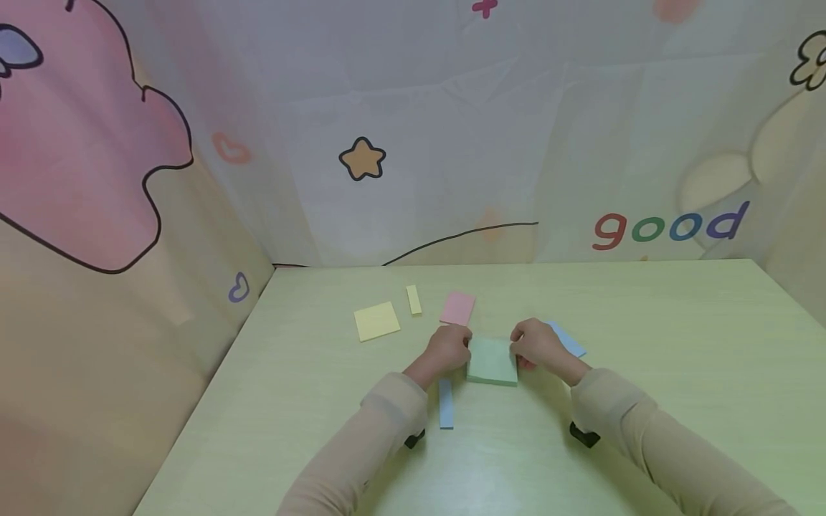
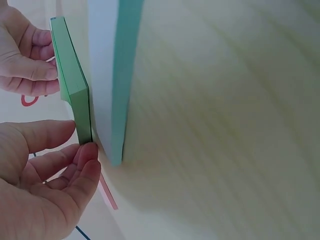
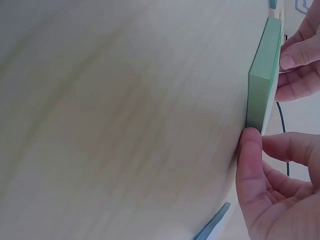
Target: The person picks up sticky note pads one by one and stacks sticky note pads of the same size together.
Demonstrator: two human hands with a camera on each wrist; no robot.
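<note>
A thick square pad of green sticky notes (image 1: 492, 362) lies between my two hands near the middle of the table. My left hand (image 1: 449, 347) pinches its left side; in the left wrist view the thumb is at the upper edge and curled fingertips (image 2: 89, 150) are at the lower edge. On the opposite side my right hand (image 1: 538, 342) grips the pad, thumb above and forefinger (image 3: 250, 150) low against the corner. A narrow blue sticky-note pad (image 1: 446, 405) lies just below the left hand. Partly behind the right hand is another blue pad (image 1: 566, 339).
Beyond the left hand lies a pink pad (image 1: 457, 308). Farther left are a yellow square pad (image 1: 377, 321) and a slim yellow strip pad (image 1: 414, 300). A printed cloth (image 1: 426, 179) hangs along the table's back edge.
</note>
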